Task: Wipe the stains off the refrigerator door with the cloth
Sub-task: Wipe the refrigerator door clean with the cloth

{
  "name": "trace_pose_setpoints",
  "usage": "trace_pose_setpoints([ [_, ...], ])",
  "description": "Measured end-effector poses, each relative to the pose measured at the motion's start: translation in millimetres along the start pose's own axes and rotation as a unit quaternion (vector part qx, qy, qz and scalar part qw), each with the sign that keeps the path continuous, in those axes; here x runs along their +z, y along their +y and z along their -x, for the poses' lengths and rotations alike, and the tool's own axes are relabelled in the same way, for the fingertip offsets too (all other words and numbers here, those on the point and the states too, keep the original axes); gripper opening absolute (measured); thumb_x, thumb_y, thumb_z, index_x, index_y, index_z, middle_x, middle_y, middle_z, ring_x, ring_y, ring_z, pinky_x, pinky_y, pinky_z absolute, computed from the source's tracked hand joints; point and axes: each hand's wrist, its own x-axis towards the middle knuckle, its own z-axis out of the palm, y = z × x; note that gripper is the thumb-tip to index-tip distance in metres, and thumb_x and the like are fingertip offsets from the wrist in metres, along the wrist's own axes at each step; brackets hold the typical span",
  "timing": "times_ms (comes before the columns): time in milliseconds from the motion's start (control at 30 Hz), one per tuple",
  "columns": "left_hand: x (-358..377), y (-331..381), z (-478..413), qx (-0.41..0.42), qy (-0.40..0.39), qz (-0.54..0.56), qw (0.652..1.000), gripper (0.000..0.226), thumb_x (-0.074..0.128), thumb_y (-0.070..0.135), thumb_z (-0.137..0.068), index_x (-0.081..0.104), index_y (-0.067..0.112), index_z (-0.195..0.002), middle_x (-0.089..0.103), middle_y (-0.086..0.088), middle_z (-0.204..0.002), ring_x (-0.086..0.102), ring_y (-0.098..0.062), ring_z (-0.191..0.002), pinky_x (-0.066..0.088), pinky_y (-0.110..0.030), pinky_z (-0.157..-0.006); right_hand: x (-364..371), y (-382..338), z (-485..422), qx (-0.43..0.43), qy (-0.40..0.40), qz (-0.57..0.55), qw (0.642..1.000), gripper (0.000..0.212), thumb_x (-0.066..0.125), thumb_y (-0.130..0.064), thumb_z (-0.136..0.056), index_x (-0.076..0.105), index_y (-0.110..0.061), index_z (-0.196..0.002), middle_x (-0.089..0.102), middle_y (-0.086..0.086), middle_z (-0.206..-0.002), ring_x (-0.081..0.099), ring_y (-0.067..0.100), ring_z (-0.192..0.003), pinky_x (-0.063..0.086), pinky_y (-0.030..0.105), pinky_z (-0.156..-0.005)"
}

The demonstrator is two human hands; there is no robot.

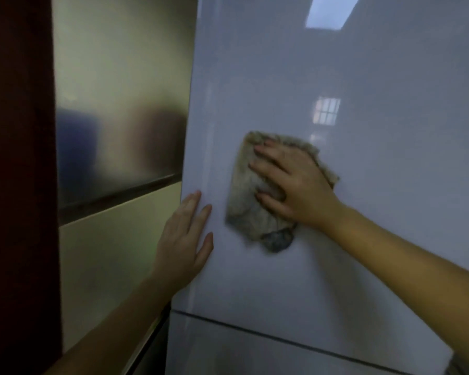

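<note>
A: Starting at the far left, what is sitting beside the fridge?

B: A dark red panel (16,185) is running down the edge, and next to it a brushed metal surface (119,109) is giving way to a cream panel (111,266) below a dark seam. Nothing there is being touched.

A: And the left hand (183,239)?

B: It is lying flat and open against the left edge of the refrigerator door (377,185), fingers together and pointing up, holding nothing. I think it is bracing the door so that it is not swinging or rocking under the rubbing, and steadying the person too.

A: Where is the cloth (251,196)?

B: It is lying just right of that hand, apart from it, spread against the glossy pale door around mid-height, above the seam (282,338) that divides the upper door from the panel below. It is a worn beige rag, with a darker bunched corner hanging at the bottom.

A: How is the right hand (295,185) holding it?

B: It is not pinching it. The palm and spread fingers are pressing it flat to the door, the thumb curling into the fabric underneath. That seems to be giving broad contact and even pressure for wiping.

A: Are any stains showing?

B: I cannot tell; the door is reflecting a window (326,110) and a ceiling light (333,12), and the picture is blurred.
</note>
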Motion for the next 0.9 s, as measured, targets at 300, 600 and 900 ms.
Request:
trace_pose_setpoints([
  [300,4.2,-15.8,-0.6,0.048,0.047,0.025,0.997,0.044,0.056,0.016,-0.093,0.058,-0.004,-0.132,0.046,-0.02,-0.152,0.043,-0.031,-0.142,0.031,-0.034,-0.121,28.9,-26.8,-27.0,0.005,-0.013,0.003,1.0,0.064,0.067,-0.044,-0.087,0.055,-0.015,-0.143,0.044,0.009,-0.157,0.039,0.03,-0.147,0.035,0.05,-0.115],
  [600,9.8,-20.6,12.7,0.055,0.044,0.0,0.998,0.054,0.052,0.023,-0.096,0.047,0.004,-0.146,0.038,-0.017,-0.158,0.036,-0.03,-0.148,0.023,-0.032,-0.124,27.9,-36.4,14.7,-0.011,-0.007,0.039,0.999,0.058,0.069,-0.044,-0.09,0.06,-0.016,-0.139,0.051,0.009,-0.152,0.047,0.029,-0.142,0.04,0.047,-0.111],
  [900,9.7,-17.7,12.1,0.049,0.059,0.006,0.997,0.05,0.052,0.022,-0.096,0.052,0.002,-0.142,0.043,-0.02,-0.155,0.042,-0.033,-0.143,0.035,-0.039,-0.119,45.0,-62.4,59.2,-0.093,-0.046,0.043,0.994,0.05,0.064,-0.04,-0.096,0.062,-0.012,-0.137,0.054,0.013,-0.148,0.05,0.031,-0.139,0.045,0.047,-0.108],
])
